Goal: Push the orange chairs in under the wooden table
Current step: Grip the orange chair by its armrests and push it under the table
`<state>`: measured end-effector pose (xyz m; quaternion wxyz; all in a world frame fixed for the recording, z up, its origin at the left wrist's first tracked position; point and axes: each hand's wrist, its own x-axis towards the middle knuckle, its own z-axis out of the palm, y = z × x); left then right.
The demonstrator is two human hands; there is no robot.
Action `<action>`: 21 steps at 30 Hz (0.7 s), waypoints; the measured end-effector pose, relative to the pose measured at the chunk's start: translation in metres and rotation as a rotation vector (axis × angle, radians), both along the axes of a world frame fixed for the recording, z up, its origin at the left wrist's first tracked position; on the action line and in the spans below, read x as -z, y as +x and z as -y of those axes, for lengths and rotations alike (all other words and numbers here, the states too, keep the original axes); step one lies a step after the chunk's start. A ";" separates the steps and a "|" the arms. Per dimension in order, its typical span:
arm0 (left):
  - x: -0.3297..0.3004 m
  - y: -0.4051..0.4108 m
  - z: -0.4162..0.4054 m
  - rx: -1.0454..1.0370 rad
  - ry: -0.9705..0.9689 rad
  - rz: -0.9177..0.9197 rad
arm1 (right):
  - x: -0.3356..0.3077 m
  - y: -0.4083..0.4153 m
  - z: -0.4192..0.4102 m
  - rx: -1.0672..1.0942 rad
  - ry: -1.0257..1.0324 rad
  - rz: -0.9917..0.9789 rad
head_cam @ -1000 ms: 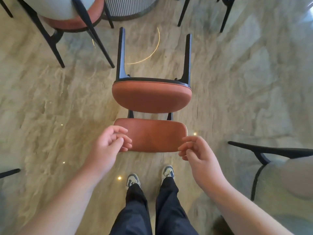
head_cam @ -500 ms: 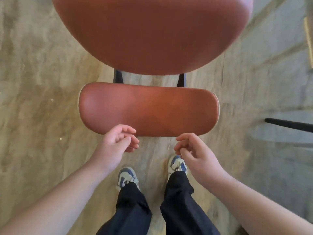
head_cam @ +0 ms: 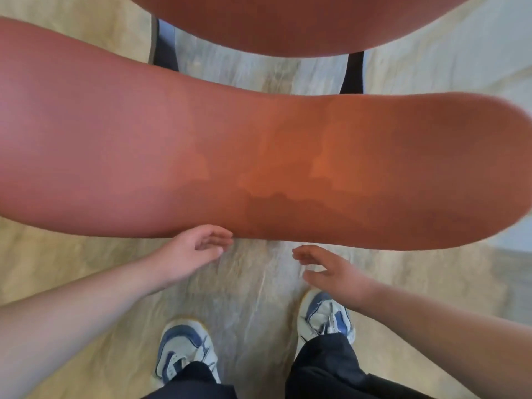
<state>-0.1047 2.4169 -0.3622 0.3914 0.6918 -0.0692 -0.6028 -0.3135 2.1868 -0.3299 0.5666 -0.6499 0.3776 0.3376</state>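
An orange chair fills most of the view, seen from straight above and very close. Its padded backrest stretches across the middle, and the edge of its seat shows at the top, joined by two dark posts. My left hand hangs just below the backrest's near edge, fingers loosely curled and apart, holding nothing. My right hand is a little lower to the right, fingers spread, also clear of the chair. The wooden table is out of view.
Pale marbled floor lies beneath everything. My two white-and-blue shoes and dark trouser legs stand directly behind the chair at the bottom of the view.
The view has dropped much closer to the chair, so the backrest now spans the frame. Both hands have opened and sit lower, beneath the backrest edge, nearer each other.
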 end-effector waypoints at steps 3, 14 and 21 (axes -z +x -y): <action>0.020 -0.004 -0.002 -0.081 0.026 -0.076 | 0.028 -0.010 0.003 0.387 0.115 -0.116; 0.030 -0.005 -0.008 -0.864 0.055 -0.455 | 0.044 -0.010 0.024 0.973 0.347 -0.035; 0.034 -0.002 -0.014 -0.998 -0.033 -0.415 | 0.051 -0.005 0.017 1.150 0.344 0.016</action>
